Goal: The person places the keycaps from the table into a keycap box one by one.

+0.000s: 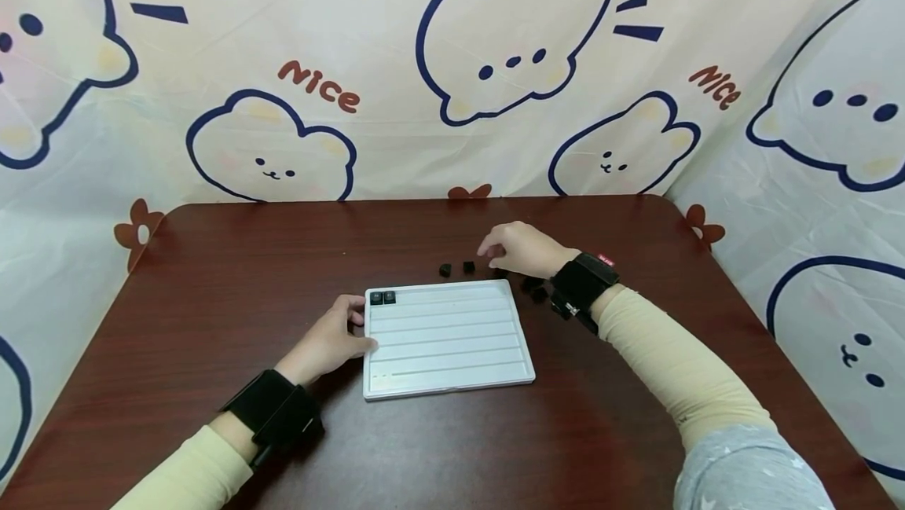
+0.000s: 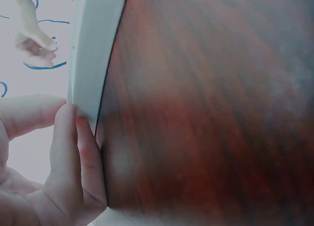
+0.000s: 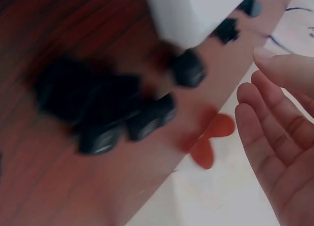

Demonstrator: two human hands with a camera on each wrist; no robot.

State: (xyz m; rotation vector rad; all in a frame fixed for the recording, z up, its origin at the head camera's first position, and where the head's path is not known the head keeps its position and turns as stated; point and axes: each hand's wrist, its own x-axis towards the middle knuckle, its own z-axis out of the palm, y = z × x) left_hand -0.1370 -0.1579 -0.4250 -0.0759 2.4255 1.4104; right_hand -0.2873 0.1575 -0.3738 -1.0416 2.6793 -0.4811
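A shallow white tray (image 1: 448,345) with raised horizontal ridges lies on the table. Two black keycaps (image 1: 383,298) sit side by side in its far left corner. My left hand (image 1: 335,337) grips the tray's left edge, its thumb on the rim and its other fingertips at the side; the left wrist view shows fingertips right on the tray's wall (image 2: 95,49). Beyond the far right corner, my right hand (image 1: 526,249) hovers over loose keycaps (image 1: 532,287), fingers loosely bent and holding nothing. In the right wrist view its fingers (image 3: 260,118) are apart from the black keycaps (image 3: 100,103).
Single keycaps, one on the left (image 1: 445,269) and one on the right (image 1: 469,266), lie behind the tray. The dark brown table (image 1: 233,290) ends at a patterned white cloth (image 1: 396,38) behind and at the sides.
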